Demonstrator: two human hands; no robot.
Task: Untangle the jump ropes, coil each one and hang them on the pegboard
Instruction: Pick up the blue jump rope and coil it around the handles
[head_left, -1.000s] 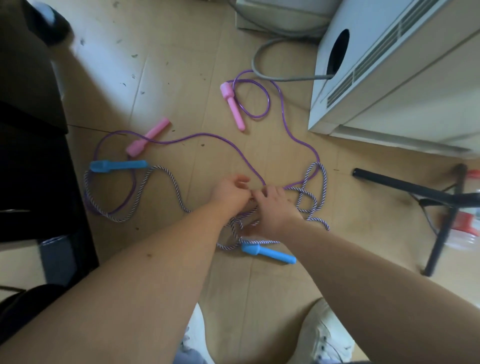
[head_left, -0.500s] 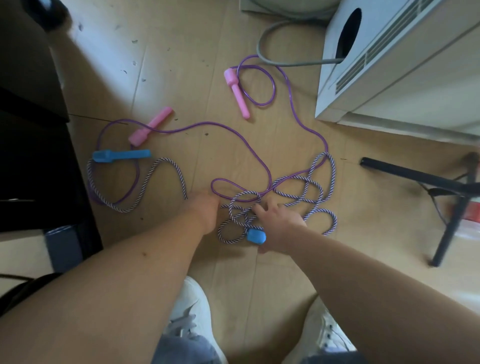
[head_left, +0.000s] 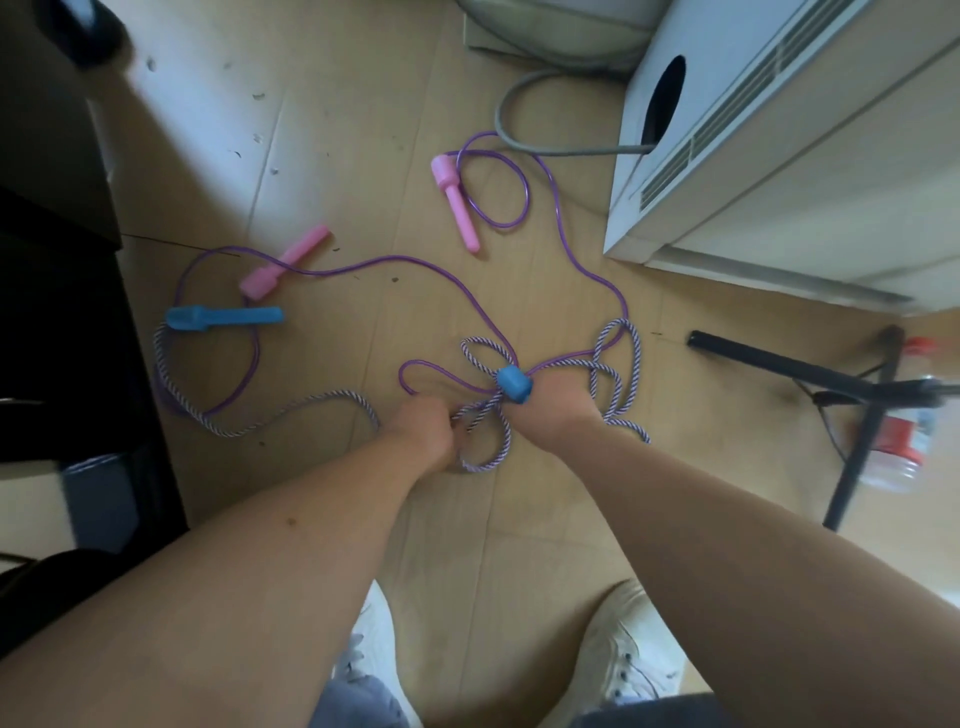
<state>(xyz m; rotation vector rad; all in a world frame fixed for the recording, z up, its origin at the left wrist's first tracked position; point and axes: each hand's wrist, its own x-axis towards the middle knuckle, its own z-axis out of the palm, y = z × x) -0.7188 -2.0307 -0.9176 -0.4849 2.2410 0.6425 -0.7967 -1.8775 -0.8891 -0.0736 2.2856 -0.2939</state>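
— Where the striped rope (head_left: 480, 467) and the purple rope (head_left: 389, 257) knot together on the floor (head_left: 363, 197), what has the right hand (head_left: 553, 413) got?
— It's closed round a blue handle (head_left: 514, 383), whose end sticks out at the tangle
— And the left hand (head_left: 423, 434)?
— A tight fist on striped strands, just beside the right. The other blue handle (head_left: 223, 318), near pink handle (head_left: 283, 265) and far pink handle (head_left: 454, 200) lie well apart, untouched

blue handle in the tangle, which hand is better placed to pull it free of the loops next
Right, probably. The right hand grips the blue handle at the middle of the tangle, so it can draw it out. The left hand holds the striped rope beside it and can steady the loops.
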